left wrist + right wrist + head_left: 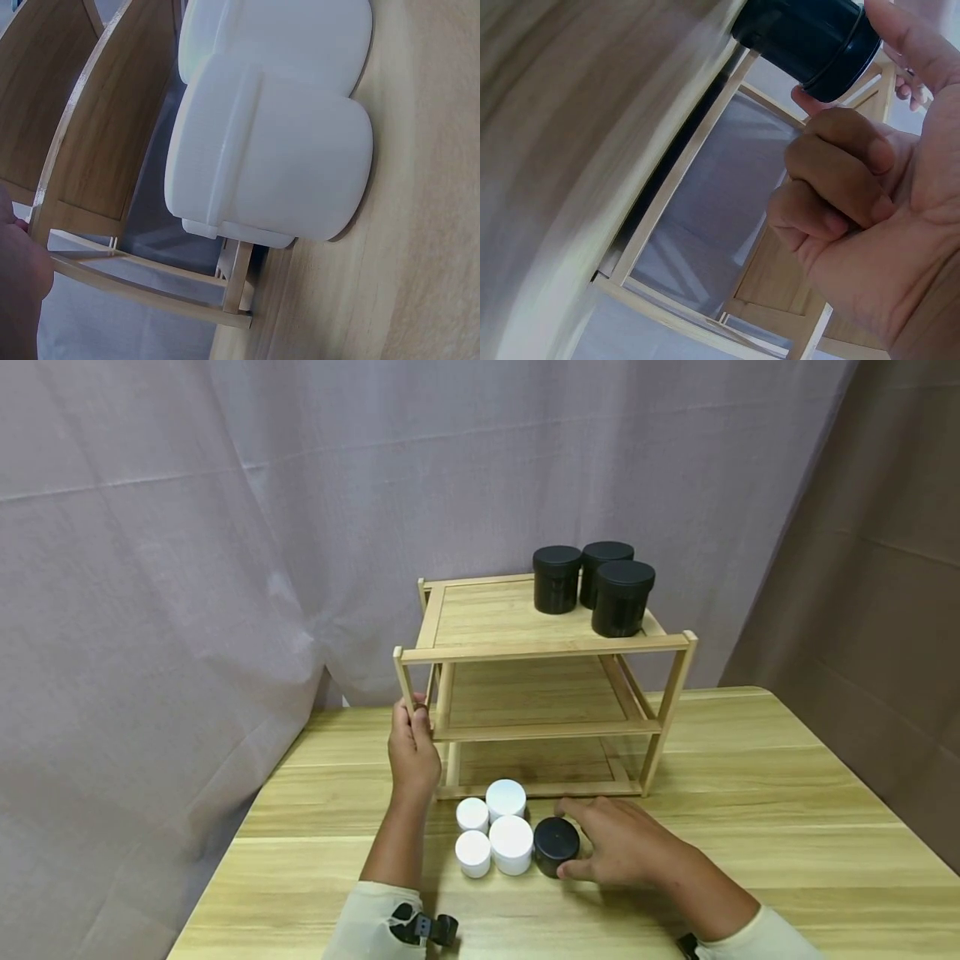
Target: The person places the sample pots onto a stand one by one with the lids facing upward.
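My left hand [414, 747] grips the front left post of a three-tier wooden rack [540, 647], at about the middle shelf. At the left wrist view's edge, part of that hand [22, 277] shows beside the rack. Before the rack stands a small black lidded jar [557, 845]. My right hand [618, 839] holds it between thumb and index finger, reaching in from the right. In the right wrist view the thumb meets the black jar [810, 37] near its lid, and the other fingers [836, 165] curl into the palm. Several white lidded jars [512, 843] stand just left of it.
On the rack's top shelf, toward the right, stand three larger black jars [622, 597]. Both lower shelves sit beneath it. The wooden table [750, 827] extends to the right. A grey curtain [225, 527] hangs behind, with a brown one [862, 635] at right.
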The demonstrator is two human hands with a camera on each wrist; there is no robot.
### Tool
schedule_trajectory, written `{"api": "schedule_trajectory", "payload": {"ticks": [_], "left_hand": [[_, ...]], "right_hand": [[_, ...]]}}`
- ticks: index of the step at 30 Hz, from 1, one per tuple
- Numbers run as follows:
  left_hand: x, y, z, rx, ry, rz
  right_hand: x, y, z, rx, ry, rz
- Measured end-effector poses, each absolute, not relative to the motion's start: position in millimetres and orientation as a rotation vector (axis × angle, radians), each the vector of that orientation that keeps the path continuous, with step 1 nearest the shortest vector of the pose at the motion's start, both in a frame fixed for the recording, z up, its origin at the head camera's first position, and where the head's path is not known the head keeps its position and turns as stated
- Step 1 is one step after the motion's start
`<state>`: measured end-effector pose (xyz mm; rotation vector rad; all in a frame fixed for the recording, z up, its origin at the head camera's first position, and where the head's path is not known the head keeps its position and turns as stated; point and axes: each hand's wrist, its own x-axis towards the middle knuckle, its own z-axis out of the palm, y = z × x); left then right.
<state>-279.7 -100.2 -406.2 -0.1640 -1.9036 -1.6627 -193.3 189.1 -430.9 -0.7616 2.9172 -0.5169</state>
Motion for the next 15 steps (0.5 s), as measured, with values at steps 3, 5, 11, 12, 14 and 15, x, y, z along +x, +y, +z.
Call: {"api": "schedule_trajectory", "payload": {"ticks": [3, 5, 11, 12, 14, 15], "left_hand": [[-279.8, -100.4, -405.8, -0.165, -1.900, -1.664], [-279.9, -100.2, -405.8, -0.172, -1.902, -1.663], [-279.2, -99.9, -406.3, -0.179, -1.907, -1.665], [-279.3, -100.0, -406.5, -0.176, -1.906, -1.670], [-280.0, -100.3, -406.7, -0.172, -1.902, -1.672], [-280.1, -100.4, -406.7, -0.172, -1.902, -1.672]], "right_hand": [[-193.4, 189.3, -431.0, -0.769, 2.913, -0.519], [-193.3, 189.5, -431.2, -0.772, 2.909, -0.523], [-191.5, 191.1, -430.9, -0.798, 2.893, -0.550], [-191.4, 191.2, -430.9, -0.799, 2.891, -0.555], [-191.8, 191.2, -431.3, -0.800, 2.892, -0.556], [-192.1, 191.1, -431.7, -0.795, 2.895, -0.550]]}}
